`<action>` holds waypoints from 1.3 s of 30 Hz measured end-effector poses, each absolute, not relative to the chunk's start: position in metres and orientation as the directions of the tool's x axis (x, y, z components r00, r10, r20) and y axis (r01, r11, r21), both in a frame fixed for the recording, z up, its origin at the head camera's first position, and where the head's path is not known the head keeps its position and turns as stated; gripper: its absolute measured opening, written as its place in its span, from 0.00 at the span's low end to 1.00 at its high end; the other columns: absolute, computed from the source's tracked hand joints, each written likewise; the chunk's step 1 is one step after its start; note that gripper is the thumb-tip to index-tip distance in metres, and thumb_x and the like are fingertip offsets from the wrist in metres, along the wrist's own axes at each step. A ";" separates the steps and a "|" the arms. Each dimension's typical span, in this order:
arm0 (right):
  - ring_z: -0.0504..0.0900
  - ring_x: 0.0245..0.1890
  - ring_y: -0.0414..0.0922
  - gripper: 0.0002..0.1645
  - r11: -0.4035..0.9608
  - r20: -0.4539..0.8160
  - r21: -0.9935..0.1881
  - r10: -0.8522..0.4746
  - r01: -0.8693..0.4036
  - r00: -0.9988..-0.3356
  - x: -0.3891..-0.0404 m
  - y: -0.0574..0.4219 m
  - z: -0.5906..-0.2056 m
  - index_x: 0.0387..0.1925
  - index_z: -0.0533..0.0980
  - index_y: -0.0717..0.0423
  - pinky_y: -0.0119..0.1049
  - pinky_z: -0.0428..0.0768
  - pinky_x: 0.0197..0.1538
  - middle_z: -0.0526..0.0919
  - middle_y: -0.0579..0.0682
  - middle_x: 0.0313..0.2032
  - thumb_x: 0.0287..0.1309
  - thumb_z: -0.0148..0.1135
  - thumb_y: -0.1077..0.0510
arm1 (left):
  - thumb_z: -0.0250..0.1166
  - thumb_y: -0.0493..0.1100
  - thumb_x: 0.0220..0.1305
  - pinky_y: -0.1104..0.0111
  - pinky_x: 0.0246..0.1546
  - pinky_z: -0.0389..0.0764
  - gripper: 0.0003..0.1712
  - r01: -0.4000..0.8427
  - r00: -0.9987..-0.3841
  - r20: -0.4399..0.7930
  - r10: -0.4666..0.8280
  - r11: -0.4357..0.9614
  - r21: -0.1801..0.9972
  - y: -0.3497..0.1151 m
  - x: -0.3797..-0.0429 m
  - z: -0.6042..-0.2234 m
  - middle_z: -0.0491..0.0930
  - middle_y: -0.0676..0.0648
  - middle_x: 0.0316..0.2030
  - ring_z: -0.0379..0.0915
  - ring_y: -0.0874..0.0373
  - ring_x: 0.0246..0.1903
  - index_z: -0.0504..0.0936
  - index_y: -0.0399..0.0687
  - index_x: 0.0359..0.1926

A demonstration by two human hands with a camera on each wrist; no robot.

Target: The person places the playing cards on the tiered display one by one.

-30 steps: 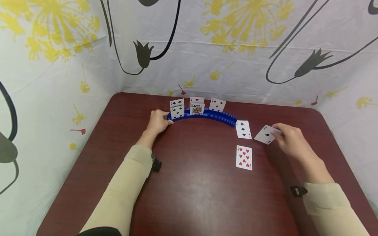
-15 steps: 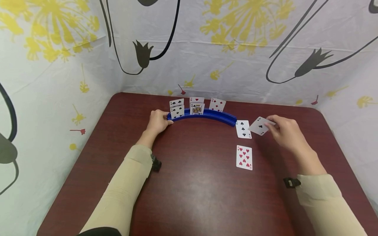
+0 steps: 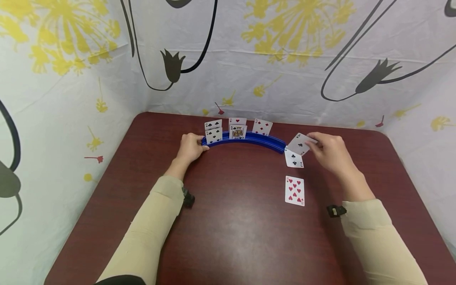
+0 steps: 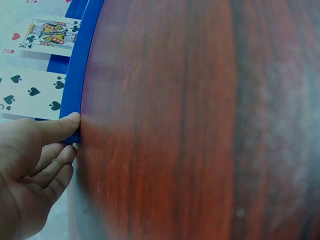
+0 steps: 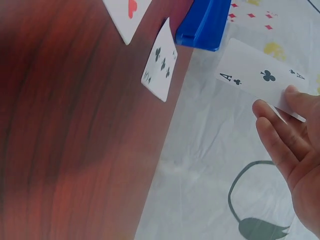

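Observation:
My left hand (image 3: pixel 190 147) grips the left end of a curved blue card holder (image 3: pixel 265 140), thumb on its near edge in the left wrist view. Out at the right, my right hand (image 3: pixel 331 152) pinches an ace of clubs (image 5: pixel 260 71) by one edge, raised near the holder's right end. In the head view this ace partly overlaps a three of clubs (image 3: pixel 294 159) lying on the table. Standing in the holder are a spades card (image 4: pixel 32 93) with a clubs card (image 3: pixel 213 124) behind, a king of clubs (image 3: pixel 237 132) before a two of hearts (image 3: pixel 237 120), and a diamonds card (image 3: pixel 262 126).
A hearts card (image 3: pixel 294 190) with several pips lies face up nearer me than the three of clubs. The dark red-brown table (image 3: pixel 235 221) ends just beyond the holder. Printed white cloth (image 3: pixel 213 87) hangs behind and at both sides.
My right hand has carried the ace of clubs left and away from me, from right of the three of clubs to above it. My left hand and the holder have stayed put.

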State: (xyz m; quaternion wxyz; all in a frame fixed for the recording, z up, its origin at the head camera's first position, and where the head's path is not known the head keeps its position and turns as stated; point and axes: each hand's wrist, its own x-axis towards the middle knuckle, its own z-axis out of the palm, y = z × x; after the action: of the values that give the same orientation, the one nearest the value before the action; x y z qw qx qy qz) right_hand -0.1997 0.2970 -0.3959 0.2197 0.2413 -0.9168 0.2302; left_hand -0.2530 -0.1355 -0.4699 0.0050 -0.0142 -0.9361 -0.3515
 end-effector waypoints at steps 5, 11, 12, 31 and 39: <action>0.86 0.29 0.56 0.11 0.766 0.536 -0.312 -0.346 -0.562 -0.770 -0.205 0.289 -0.397 0.45 0.84 0.67 0.52 0.81 0.33 0.88 0.62 0.37 0.59 0.69 0.71 | 0.76 0.39 0.60 0.59 0.47 0.85 0.27 0.029 -1.000 0.017 0.023 0.747 0.664 -0.136 -0.253 -0.471 0.86 0.36 0.46 0.84 0.49 0.44 0.82 0.36 0.60; 0.85 0.29 0.57 0.13 0.766 0.537 -0.308 -0.350 -0.565 -0.767 -0.210 0.281 -0.397 0.47 0.84 0.67 0.53 0.81 0.34 0.87 0.63 0.38 0.59 0.67 0.72 | 0.76 0.40 0.60 0.59 0.47 0.85 0.28 0.028 -1.000 0.018 0.021 0.749 0.662 -0.136 -0.253 -0.470 0.86 0.36 0.45 0.84 0.50 0.43 0.82 0.36 0.60; 0.85 0.29 0.57 0.13 0.767 0.537 -0.305 -0.352 -0.565 -0.767 -0.211 0.279 -0.398 0.47 0.84 0.67 0.53 0.81 0.34 0.87 0.63 0.38 0.59 0.67 0.72 | 0.76 0.40 0.60 0.59 0.47 0.85 0.28 0.027 -1.000 0.018 0.021 0.749 0.662 -0.136 -0.254 -0.471 0.86 0.36 0.45 0.84 0.50 0.43 0.82 0.36 0.60; 0.86 0.33 0.57 0.11 0.782 0.494 -0.327 -0.337 -0.531 -0.801 -0.225 0.253 -0.406 0.47 0.84 0.66 0.55 0.81 0.38 0.88 0.62 0.39 0.63 0.66 0.67 | 0.77 0.43 0.59 0.58 0.49 0.84 0.28 0.043 -0.999 0.023 0.037 0.768 0.639 -0.137 -0.255 -0.471 0.86 0.37 0.46 0.83 0.49 0.45 0.82 0.38 0.60; 0.86 0.33 0.57 0.11 0.771 0.508 -0.329 -0.341 -0.545 -0.790 -0.230 0.242 -0.407 0.47 0.84 0.66 0.55 0.81 0.38 0.88 0.63 0.40 0.63 0.66 0.68 | 0.76 0.45 0.60 0.57 0.50 0.83 0.29 0.039 -0.999 0.018 0.036 0.774 0.632 -0.137 -0.253 -0.469 0.86 0.38 0.46 0.82 0.48 0.45 0.82 0.38 0.60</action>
State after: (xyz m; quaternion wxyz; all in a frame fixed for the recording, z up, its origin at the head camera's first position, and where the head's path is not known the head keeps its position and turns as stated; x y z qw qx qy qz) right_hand -0.2297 0.2418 -0.4073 0.2151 0.2418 -0.9162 0.2363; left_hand -0.2530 -0.1372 -0.4691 0.0024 -0.0200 -0.9419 -0.3353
